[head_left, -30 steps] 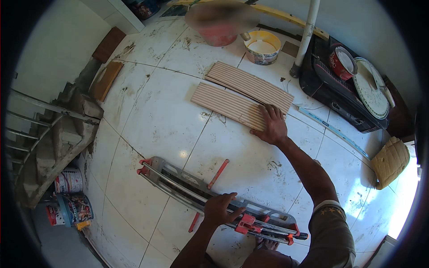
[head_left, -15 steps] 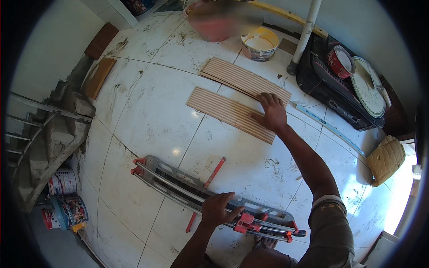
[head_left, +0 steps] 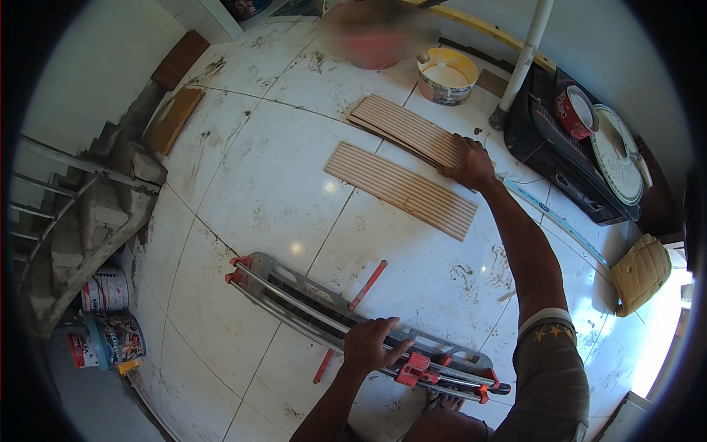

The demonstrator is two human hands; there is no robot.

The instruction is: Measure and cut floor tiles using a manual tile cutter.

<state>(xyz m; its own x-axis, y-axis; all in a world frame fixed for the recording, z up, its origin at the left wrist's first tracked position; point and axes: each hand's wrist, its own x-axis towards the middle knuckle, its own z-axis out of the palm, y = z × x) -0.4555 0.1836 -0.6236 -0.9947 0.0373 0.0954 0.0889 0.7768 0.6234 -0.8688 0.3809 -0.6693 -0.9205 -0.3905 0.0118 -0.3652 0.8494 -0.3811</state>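
Note:
Two rows of beige ribbed tile strips lie slantwise on the floor. The far row is a small stack (head_left: 409,125) with its lower strip peeking out along the near edge. My right hand (head_left: 471,163) is closed over the stack's right end, fingers at the far edge and thumb at the near one. Apart from it, on the near side, lies a single tile strip (head_left: 401,190). Below them stands a manual tile cutter (head_left: 313,302) with steel rails and a red carriage (head_left: 414,368). My left hand (head_left: 372,344) rests on its rails, thumb and fingers apart.
A yellow-rimmed bucket (head_left: 449,74) and a blurred red tub (head_left: 375,48) stand beyond the tiles. At right are a pole (head_left: 523,62), a black case (head_left: 560,158), a blue level-like bar (head_left: 556,219) and a tan pad (head_left: 643,276). Concrete stairs (head_left: 96,214) rise at left.
My right hand has moved its thumb off the near strip and closed on the far stack's right end. The view has shifted slightly; my left hand stays on the cutter.

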